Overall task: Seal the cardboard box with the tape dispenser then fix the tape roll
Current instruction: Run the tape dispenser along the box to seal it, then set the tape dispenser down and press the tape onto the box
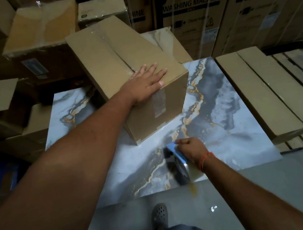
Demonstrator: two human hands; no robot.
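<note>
A brown cardboard box (119,60) stands on a marble-patterned slab (223,104), its flaps closed and clear tape running over the top seam and down the near side. My left hand (146,80) lies flat on the box's near top corner, fingers spread. Below the box, my right hand (191,148) grips a tape dispenser (176,165) with a blue handle and dark body, held low over the slab's front part. The dispenser is blurred, and its roll is hard to make out.
Flattened cardboard (264,89) is stacked at the right. More boxes (41,27) crowd the left and back, with large washing-machine cartons (200,10) behind. My foot in a grey clog (159,216) stands on the grey floor below the slab.
</note>
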